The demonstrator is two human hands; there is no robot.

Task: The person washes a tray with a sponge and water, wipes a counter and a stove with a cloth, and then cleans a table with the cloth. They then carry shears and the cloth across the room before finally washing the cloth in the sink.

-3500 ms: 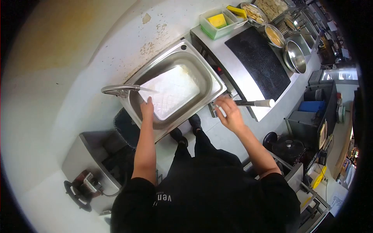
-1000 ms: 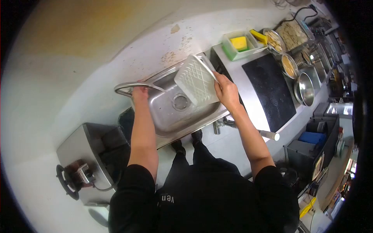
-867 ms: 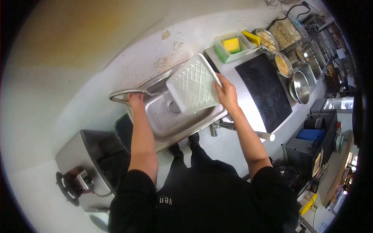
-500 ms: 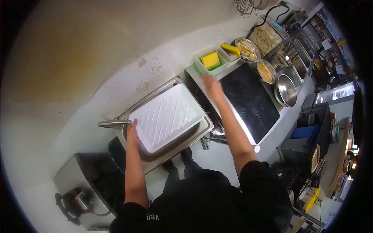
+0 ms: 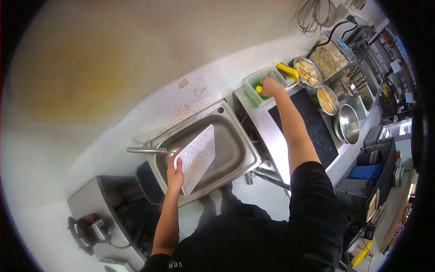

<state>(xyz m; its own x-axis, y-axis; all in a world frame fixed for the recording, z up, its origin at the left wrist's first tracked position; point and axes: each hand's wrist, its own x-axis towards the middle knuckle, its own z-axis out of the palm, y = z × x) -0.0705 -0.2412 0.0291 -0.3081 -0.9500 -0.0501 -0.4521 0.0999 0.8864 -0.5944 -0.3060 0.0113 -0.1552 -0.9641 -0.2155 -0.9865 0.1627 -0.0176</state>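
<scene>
My left hand (image 5: 176, 174) grips one end of a white plastic tray (image 5: 199, 159), which is tipped steeply over the steel sink (image 5: 233, 156). The tray's ridged face shows as a narrow strip, and its side wall looks translucent. Over on the right, my right hand (image 5: 270, 87) reaches down into a pale green plastic tub (image 5: 257, 99), fingers closed on a yellow sponge (image 5: 258, 89). Most of the sponge is hidden by the hand.
A curved faucet (image 5: 147, 150) reaches over the sink's left side. Beside the tub lie a black ridged mat (image 5: 312, 127), a yellow object (image 5: 287, 70), bowls of cut food (image 5: 307, 71) and a steel bowl (image 5: 348, 124). A whisk (image 5: 308, 18) hangs on the wall.
The tray has turned from lying broad face up over the sink to nearly on edge. My right hand has gone into the tub and closed on the sponge. The view has shifted.
</scene>
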